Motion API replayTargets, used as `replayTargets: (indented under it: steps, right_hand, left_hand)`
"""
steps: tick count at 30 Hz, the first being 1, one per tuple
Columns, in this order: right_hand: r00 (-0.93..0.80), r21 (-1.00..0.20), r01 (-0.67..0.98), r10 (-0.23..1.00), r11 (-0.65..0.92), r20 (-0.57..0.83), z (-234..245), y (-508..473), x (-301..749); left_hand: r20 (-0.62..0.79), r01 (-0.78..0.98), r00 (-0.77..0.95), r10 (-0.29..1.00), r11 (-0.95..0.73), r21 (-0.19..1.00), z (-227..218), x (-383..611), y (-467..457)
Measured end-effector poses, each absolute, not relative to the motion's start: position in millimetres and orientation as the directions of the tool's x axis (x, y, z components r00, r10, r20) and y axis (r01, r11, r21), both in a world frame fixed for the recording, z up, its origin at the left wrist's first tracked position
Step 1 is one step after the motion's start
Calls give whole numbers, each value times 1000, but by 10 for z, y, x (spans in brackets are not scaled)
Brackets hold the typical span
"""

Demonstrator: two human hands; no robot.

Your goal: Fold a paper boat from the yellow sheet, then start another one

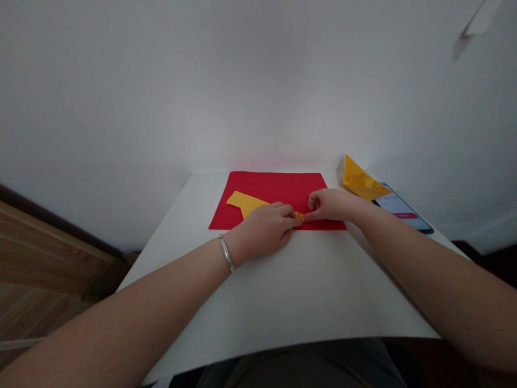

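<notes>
In front of you is a white wall (258, 81), and on your left side, lower down, you see a brown wooden surface (40, 258). You work at a white bench (323, 291), and on this bench lies a red paper sheet (274, 186). At the far right corner of the bench, just beside the sheet, stands a folded yellow paper boat (361, 180), and it is touching or nearly touching a phone (404, 207) with a lit screen. The yellow paper (246, 203) lies flat on the red sheet, and it goes under your left hand (262, 229), which rests on the near part of the sheet. A silver bangle (227, 254) is around your left wrist. Your right hand (329, 205) comes from the other side, also over the sheet. Your left fingers (285, 211) are closed and pinch a small folded end of the yellow paper. Your right fingers (312, 214) are curled and touch this same end, but I cannot tell if they grip it firmly.
</notes>
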State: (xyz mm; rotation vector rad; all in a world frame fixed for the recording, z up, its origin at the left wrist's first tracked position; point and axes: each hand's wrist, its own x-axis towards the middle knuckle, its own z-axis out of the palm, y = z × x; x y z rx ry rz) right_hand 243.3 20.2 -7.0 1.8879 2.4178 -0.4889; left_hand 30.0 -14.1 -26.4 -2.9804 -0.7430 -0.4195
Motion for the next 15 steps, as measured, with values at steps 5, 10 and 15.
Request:
replayTargets:
  steps: [5, 10, 15]
  right_hand:
    - [-234, -229, 959, 924, 168, -301, -104, 262, 2433]
    - [-258, -361, 926, 888, 114, -381, -145, 320, 2499]
    - [-281, -363, 922, 878, 134, -388, -141, 331, 2534]
  left_hand:
    - [282, 478, 836, 471, -877, 51, -279, 304, -127]
    - [248, 460, 854, 456, -887, 47, -268, 262, -107]
    - [156, 488, 859, 487, -872, 36, -202, 179, -83]
